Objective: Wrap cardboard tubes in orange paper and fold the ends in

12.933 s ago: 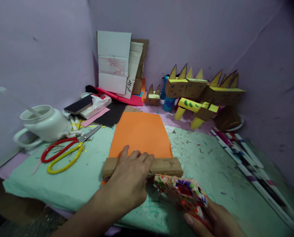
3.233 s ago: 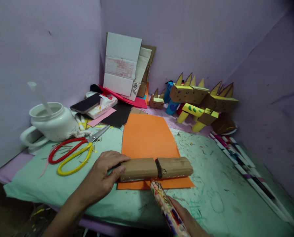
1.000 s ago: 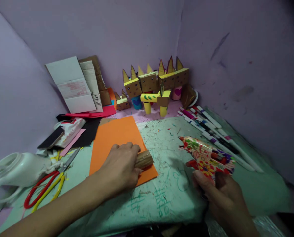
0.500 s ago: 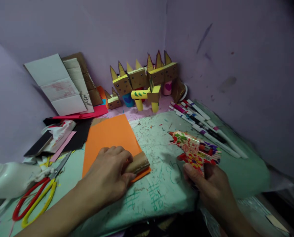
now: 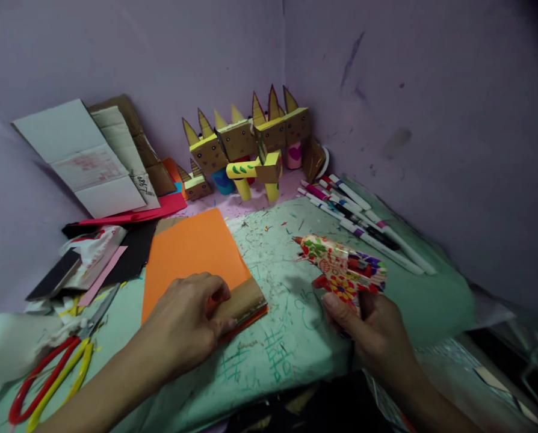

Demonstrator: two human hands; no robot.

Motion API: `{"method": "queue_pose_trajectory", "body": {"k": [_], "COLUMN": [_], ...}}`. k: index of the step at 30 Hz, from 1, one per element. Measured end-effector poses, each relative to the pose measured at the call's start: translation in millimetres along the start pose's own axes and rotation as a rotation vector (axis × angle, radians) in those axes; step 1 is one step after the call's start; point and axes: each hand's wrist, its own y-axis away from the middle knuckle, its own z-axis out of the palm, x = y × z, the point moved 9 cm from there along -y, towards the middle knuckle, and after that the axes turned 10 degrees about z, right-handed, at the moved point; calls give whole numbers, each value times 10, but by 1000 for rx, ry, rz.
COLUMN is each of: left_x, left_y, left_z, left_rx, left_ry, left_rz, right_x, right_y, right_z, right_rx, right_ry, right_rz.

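Note:
My left hand (image 5: 190, 313) presses on a brown cardboard piece (image 5: 244, 299), its fingers curled over the piece's left part. That cardboard lies along the near edge of an orange sheet (image 5: 197, 246) on the green table cover (image 5: 282, 337). On the right, my right hand (image 5: 368, 325) is wrapped round the grip of a flower-patterned glue gun (image 5: 336, 267). The gun's nozzle points left, above the cover and apart from the orange sheet.
Scissors (image 5: 55, 373) and a white bottle (image 5: 14, 343) lie at the left. Several markers (image 5: 363, 222) spread at the right. Cardboard figures (image 5: 246, 144) stand at the back, beside leaning cardboard sheets (image 5: 88, 162). Black paper (image 5: 133, 252) lies left of the orange sheet.
The whole view has shifted, so things appear farther left. The cardboard under my left hand now lies flatter along the orange sheet's near edge. The glue gun is still in my right hand.

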Motion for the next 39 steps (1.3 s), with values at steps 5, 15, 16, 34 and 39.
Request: {"method": "queue_pose_trajectory", "body": {"k": [5, 15, 16, 34, 39], "left_x": [-1, -58, -64, 133, -14], "left_y": [-10, -146, -153, 56, 5], "left_z": [-7, 23, 28, 62, 42], "left_rx": [25, -66, -76, 154, 87], "left_ry": [9, 138, 128, -55, 158], "left_rz": [-6, -49, -56, 131, -39], "right_x": [19, -21, -17, -135, -128], "right_y": [-22, -17, -17, -2, -6], "right_z": [-11, -10, -14, 4, 8], "right_rx": [-8, -1, 1, 35, 34], "right_ry": [27, 87, 85, 4, -19], "right_rz": [-36, -110, -110, -93, -83]}}
